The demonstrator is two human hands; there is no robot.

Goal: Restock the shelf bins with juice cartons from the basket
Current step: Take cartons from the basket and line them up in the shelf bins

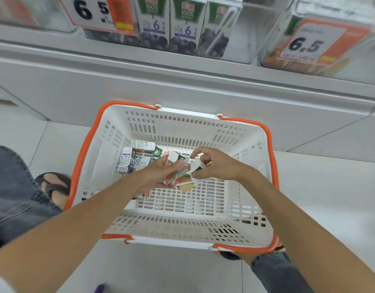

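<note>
Gathering a bundle of red cartons [181,177] just above the basket [190,243], I have my left hand [156,176] cupped under and round them. My right hand [217,166] pinches the top one by its white end. Both hands are clamped on the same bundle, and nothing of it rests on the basket floor.

Before I lift, I should square the cartons edge to edge so they sit as one block in my left palm. I should press on the flat faces, not the corners, since these soft packs will probably dent or slip if squeezed unevenly.

The basket stands on the floor in front of me. More loose cartons [136,157] lie jumbled at its far left, some with purple print, so there is more to fetch afterwards.

Beyond it is the shelf. The middle bin [239,53] has blueberry cartons [183,24] standing upright. The right bin [273,49], behind its 6.5 tag [305,46], shows orange-red print, though blurred. I judge the red ones belong there, set upright with their labels facing out.
</note>
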